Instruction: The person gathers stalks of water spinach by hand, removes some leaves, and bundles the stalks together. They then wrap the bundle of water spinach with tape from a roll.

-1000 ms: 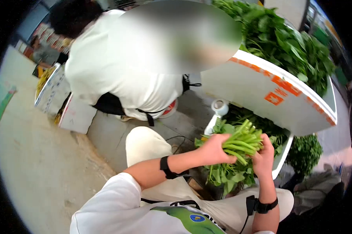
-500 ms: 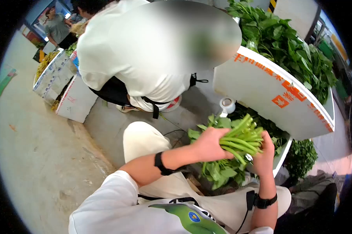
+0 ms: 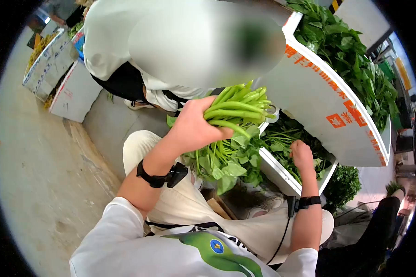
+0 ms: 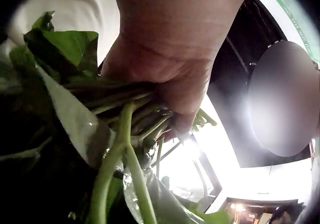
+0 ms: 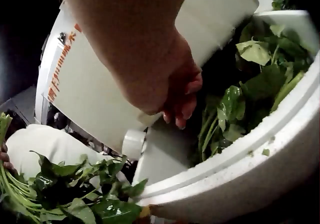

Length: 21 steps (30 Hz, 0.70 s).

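Head view, looking down at a seated person in a white shirt and cream trousers. Just left of centre, the left hand (image 3: 194,127) is clenched round the stalks of a bunch (image 3: 231,138) of leafy greens. The pale green stalk ends stick out towards 2 o'clock. The dark leaves hang down towards 6 o'clock, over the person's knee (image 3: 143,147). The left wrist view shows the fingers wrapped tightly round the stalks, with leaves crowding the left of that view.

At 3 o'clock from the bunch, and clear of it, the right hand (image 3: 301,154) hovers over a low box (image 3: 282,177) of white foam that holds more greens (image 3: 282,141). In the right wrist view the fingers (image 5: 175,111) are loosely curled and grasp nothing. They hang just above the leaves without touching them. In the same view a white tape roll (image 5: 133,143) sits by the rim of the low box, at 7 o'clock from the hand.

A black band (image 3: 157,177) circles the left wrist. Another band (image 3: 305,202), with a cable, circles the right.

At 2 o'clock a top box (image 3: 318,106), white with orange print, stands tilted above the low box. It is heaped with spinach-like leaves (image 3: 351,55). At 12 o'clock a second person (image 3: 111,46) in a white shirt and dark apron bends over. At 10 o'clock more white boxes (image 3: 74,92) stand on the concrete floor (image 3: 32,175).
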{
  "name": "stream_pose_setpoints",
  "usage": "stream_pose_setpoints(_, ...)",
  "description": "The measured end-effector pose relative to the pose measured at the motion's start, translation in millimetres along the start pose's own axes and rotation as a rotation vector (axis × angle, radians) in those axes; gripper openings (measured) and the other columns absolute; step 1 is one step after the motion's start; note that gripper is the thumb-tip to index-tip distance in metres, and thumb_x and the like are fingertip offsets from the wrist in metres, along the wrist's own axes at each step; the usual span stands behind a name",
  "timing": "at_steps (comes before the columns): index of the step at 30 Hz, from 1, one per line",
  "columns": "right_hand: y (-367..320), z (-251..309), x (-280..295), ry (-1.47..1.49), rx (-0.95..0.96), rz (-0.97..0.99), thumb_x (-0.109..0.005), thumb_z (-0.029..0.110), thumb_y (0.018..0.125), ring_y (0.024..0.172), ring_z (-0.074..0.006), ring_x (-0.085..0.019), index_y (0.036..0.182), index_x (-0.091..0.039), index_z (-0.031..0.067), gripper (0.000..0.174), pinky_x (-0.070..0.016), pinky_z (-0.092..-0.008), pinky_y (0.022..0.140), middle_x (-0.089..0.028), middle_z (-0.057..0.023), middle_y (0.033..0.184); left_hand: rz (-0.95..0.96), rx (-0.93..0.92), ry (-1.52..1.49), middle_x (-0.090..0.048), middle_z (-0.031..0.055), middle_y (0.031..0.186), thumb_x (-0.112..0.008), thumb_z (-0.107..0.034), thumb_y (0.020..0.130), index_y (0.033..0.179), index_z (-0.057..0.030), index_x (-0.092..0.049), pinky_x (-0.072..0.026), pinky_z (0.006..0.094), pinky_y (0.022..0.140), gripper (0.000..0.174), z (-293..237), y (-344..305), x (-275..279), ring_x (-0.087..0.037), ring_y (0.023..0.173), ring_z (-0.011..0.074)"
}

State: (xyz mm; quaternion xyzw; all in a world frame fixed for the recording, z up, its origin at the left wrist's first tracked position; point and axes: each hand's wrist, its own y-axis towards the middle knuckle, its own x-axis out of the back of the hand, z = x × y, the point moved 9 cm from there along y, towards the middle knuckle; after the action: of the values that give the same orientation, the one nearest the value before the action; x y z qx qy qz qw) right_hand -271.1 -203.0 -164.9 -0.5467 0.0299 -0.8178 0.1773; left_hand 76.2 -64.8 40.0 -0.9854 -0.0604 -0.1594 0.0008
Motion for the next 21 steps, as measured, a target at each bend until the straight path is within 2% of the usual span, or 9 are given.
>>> stream_pose_setpoints(2, 10, -5, -13, -0.117, 0.058, 0.044, -0.049, 0.033, 0.097, 0.068, -0.0319, -0.069, 0.088, -0.068, 0.0006, 0.039, -0.0528, -0.0434, 0.067, -0.068, -0.0135, 0.066, 0.018, 0.101, -0.021, -0.071, 0.0010, 0.089, -0.079, -0.010, 0.075, 0.104, 0.0003, -0.068, -0.0497, 0.0251, 0.072, 0.033, 18, 6, 1, -0.057, 0.078, 0.0046)
stream_pose_setpoints(4, 11, -16, -29, -0.366, -0.177, 0.330, -0.051, 0.037, 0.096, 0.068, -0.0329, -0.069, 0.086, -0.068, 0.0022, 0.040, -0.0538, -0.0447, 0.069, -0.068, -0.0124, 0.065, -0.037, 0.104, -0.012, -0.069, 0.0099, 0.078, -0.078, -0.018, 0.071, 0.101, -0.0019, -0.069, -0.0512, 0.0297, 0.068, 0.036, 25, 13, 3, -0.061, 0.066, 0.0141)
stream_pose_setpoints(6, 28, -38, -50, -0.444, -0.155, 0.345, -0.060, 0.035, 0.091, 0.076, -0.0348, -0.069, 0.089, -0.068, 0.0029, 0.033, -0.0542, -0.0462, 0.074, -0.070, -0.0129, 0.074, -0.001, 0.114, 0.116, -0.071, 0.0126, 0.081, -0.078, -0.022, 0.070, 0.100, -0.0042, -0.069, -0.0528, 0.0346, 0.070, 0.036, 33, 20, -1, -0.066, 0.069, 0.0240)
stream_pose_setpoints(7, 39, -21, -47, -0.399, 0.035, 0.208, -0.062, 0.029, 0.089, 0.085, -0.0353, -0.067, 0.093, -0.068, 0.0038, 0.026, -0.0535, -0.0459, 0.079, -0.069, -0.0144, 0.084, -0.012, 0.106, 0.159, -0.070, 0.0158, 0.083, -0.078, -0.027, 0.068, 0.098, -0.0053, -0.069, -0.0534, 0.0402, 0.073, 0.038, 44, 24, -4, -0.067, 0.076, 0.0340)
stream_pose_setpoints(9, 43, 16, -32, -0.318, 0.265, 0.054, -0.063, 0.012, 0.085, 0.109, -0.0371, -0.059, 0.107, -0.066, 0.0067, 0.023, -0.0486, -0.0454, 0.094, -0.065, -0.0178, 0.108, -0.012, 0.095, 0.157, -0.070, 0.0166, 0.083, -0.078, -0.027, 0.068, 0.096, -0.0050, -0.069, -0.0534, 0.0412, 0.073, 0.037, 54, 29, -10, -0.067, 0.077, 0.0353)
stream_pose_setpoints(13, 71, 26, -62, -0.464, 0.367, 0.065, -0.059, 0.007, 0.087, 0.113, -0.0355, -0.059, 0.117, -0.063, 0.0137, 0.031, -0.0494, -0.0445, 0.098, -0.067, -0.0131, 0.117, 0.041, 0.135, 0.175, -0.068, 0.0198, 0.082, -0.077, -0.027, 0.067, 0.089, -0.0026, -0.066, -0.0527, 0.0441, 0.073, 0.035, 57, 32, -20, -0.066, 0.079, 0.0382)
stream_pose_setpoints(14, 81, 13, -82, -0.590, 0.309, 0.220, -0.061, 0.009, 0.086, 0.112, -0.0352, -0.061, 0.120, -0.063, 0.0142, 0.034, -0.0494, -0.0440, 0.098, -0.068, -0.0140, 0.115, 0.061, 0.135, 0.191, -0.068, 0.0203, 0.081, -0.077, -0.027, 0.067, 0.087, -0.0018, -0.065, -0.0525, 0.0447, 0.073, 0.035, 56, 33, -24, -0.066, 0.079, 0.0388)
stream_pose_setpoints(15, 80, 16, -80, -0.608, 0.253, 0.211, -0.063, 0.013, 0.086, 0.110, -0.0348, -0.062, 0.121, -0.063, 0.0141, 0.035, -0.0495, -0.0438, 0.098, -0.069, -0.0140, 0.112, 0.051, 0.145, 0.231, -0.071, 0.0164, 0.083, -0.079, -0.025, 0.065, 0.095, -0.0055, -0.070, -0.0543, 0.0395, 0.073, 0.036, 63, 35, -28, -0.068, 0.076, 0.0331)
stream_pose_setpoints(21, 77, 26, -72, -0.704, 0.232, 0.164, -0.072, 0.026, 0.083, 0.106, -0.0327, -0.064, 0.111, -0.069, 0.0143, 0.031, -0.0492, -0.0449, 0.095, -0.070, -0.0121, 0.107, 0.056, 0.142, 0.196, -0.070, 0.0171, 0.081, -0.079, -0.025, 0.066, 0.093, -0.0050, -0.070, -0.0541, 0.0397, 0.072, 0.035, 63, 40, -38, -0.068, 0.075, 0.0345)
